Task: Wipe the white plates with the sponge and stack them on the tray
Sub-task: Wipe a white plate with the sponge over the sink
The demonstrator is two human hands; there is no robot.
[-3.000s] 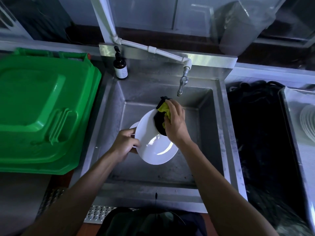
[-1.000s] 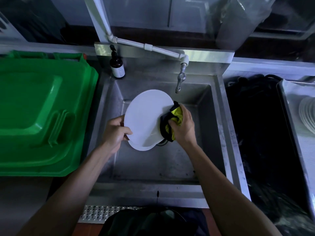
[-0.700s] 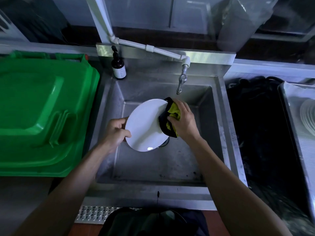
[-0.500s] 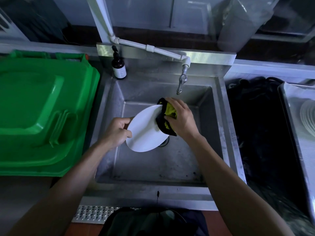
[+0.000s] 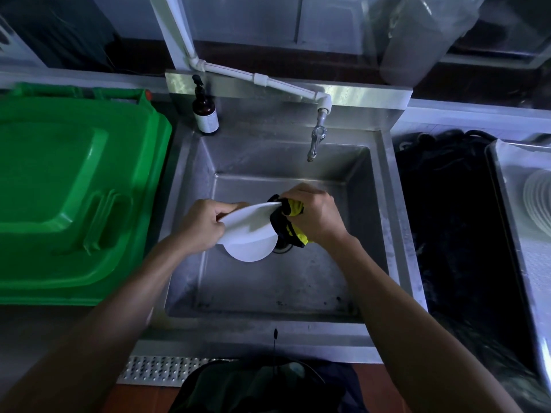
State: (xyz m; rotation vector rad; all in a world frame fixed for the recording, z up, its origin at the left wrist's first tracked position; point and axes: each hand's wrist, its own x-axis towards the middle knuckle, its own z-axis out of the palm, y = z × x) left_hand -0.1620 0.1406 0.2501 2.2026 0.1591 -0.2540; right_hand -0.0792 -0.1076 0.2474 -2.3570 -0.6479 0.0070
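The left hand (image 5: 200, 226) pinches the white plate (image 5: 250, 226); the right hand (image 5: 316, 215) squeezes the sponge (image 5: 288, 223) on its rim, perhaps. Hold tight, rub all round

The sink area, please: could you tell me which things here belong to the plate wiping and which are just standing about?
Part of the job:
- white plate, gripped by the left hand
- sponge, gripped by the right hand
- stacked plates on the tray
- sink

Just standing about:
- green bin
- soap bottle
- tap
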